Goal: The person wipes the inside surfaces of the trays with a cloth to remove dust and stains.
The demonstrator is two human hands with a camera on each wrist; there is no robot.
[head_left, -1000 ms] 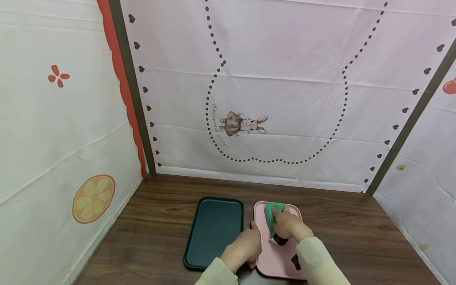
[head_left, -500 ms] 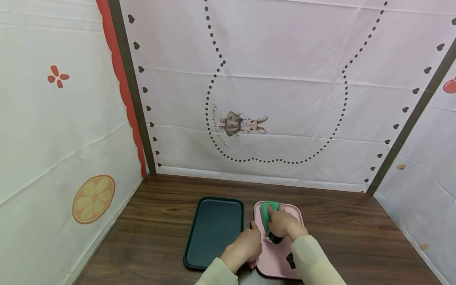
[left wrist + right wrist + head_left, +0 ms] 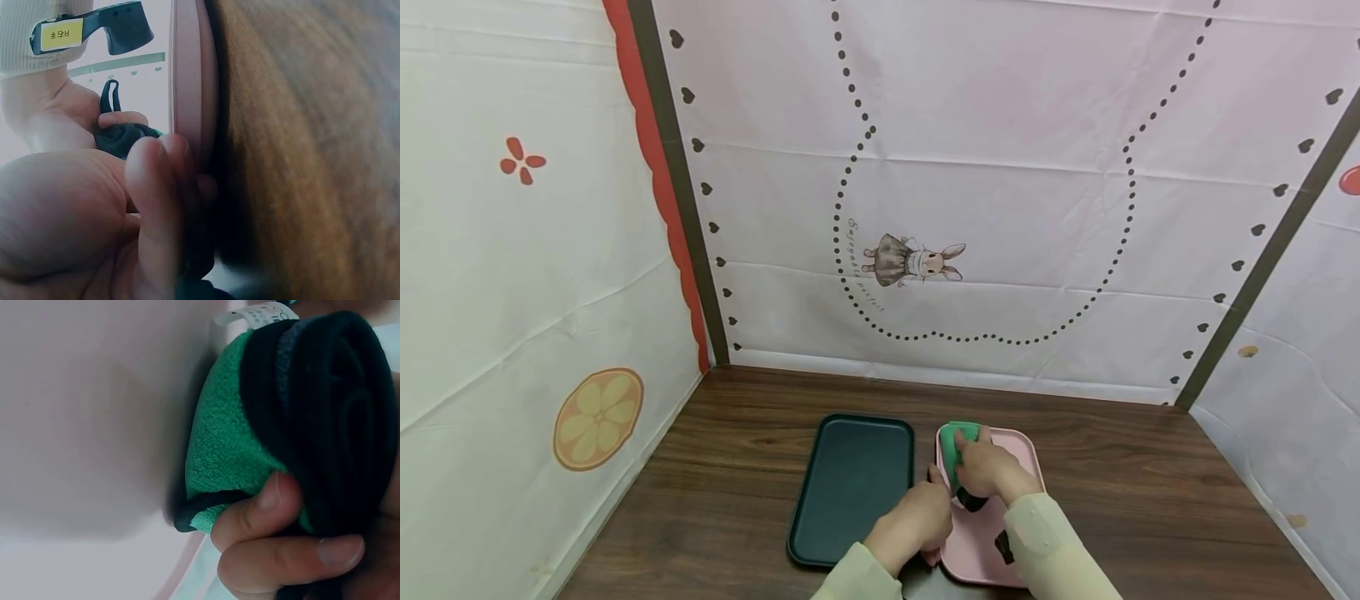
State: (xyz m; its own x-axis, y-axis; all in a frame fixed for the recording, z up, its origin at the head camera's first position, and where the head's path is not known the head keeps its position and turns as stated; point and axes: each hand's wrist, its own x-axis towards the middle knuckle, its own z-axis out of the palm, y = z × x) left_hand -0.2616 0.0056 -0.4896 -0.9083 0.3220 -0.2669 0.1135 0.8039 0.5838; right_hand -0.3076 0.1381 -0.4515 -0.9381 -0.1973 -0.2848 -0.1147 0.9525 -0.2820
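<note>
On a pink tray [image 3: 973, 542], my right hand [image 3: 992, 471] grips a folded green cloth [image 3: 951, 450] with black edging. The cloth lies at the tray's far left corner. Close up in the right wrist view, curled fingers [image 3: 269, 550] wrap the rolled cloth [image 3: 219, 431], and a white label sticks out of it. My left hand [image 3: 917, 521] holds the pink tray's left rim, its fingers curled at the edge. In the left wrist view these fingers [image 3: 150, 187] sit right against the tray's pink side [image 3: 186, 81].
A dark green tray [image 3: 853, 492] lies to the left of the pink one on the brown wooden table [image 3: 722, 492]. Printed white cloth walls [image 3: 1000, 208] stand behind and at both sides. A black mount [image 3: 128, 28] is worn on the right wrist.
My right hand has slid the green cloth leftward across the pink tray to its left rim. The left hand has kept its hold on the tray edge.
</note>
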